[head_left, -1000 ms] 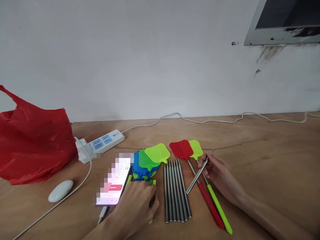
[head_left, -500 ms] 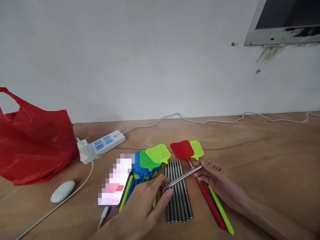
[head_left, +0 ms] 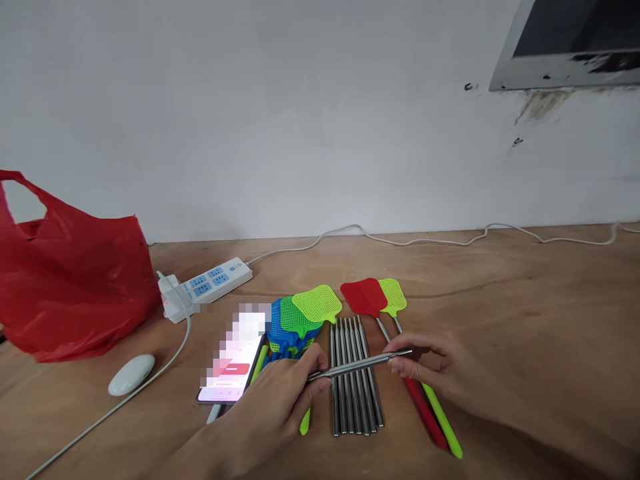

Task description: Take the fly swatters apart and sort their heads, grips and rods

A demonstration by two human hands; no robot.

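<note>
A slim silver metal rod [head_left: 357, 365] is held almost level by its two ends. My left hand [head_left: 273, 397] pinches the left end, and the thumb and fingers of my right hand [head_left: 443, 363] close on the thinner right end. Below it lie several similar metal rods [head_left: 353, 403] side by side on the table. Behind my left hand are stacked mesh fly swatter heads, with a yellow-green head [head_left: 317, 303] uppermost over green and blue ones. Near my right hand lie a red fly swatter [head_left: 365, 297] and a yellow-green one [head_left: 443, 420], both with rods and handles.
On the left are a phone [head_left: 235, 363] with a lit, partly blurred screen, a white mouse-shaped object [head_left: 131, 375], a red plastic bag [head_left: 75, 287] and a white power strip [head_left: 210, 287]. A white cable [head_left: 425, 241] runs along the wooden table [head_left: 540, 300] by the wall.
The rod has swung closer to level, its right end lower. My right hand has turned and shifted its grip at that end; my left hand has moved slightly left.
</note>
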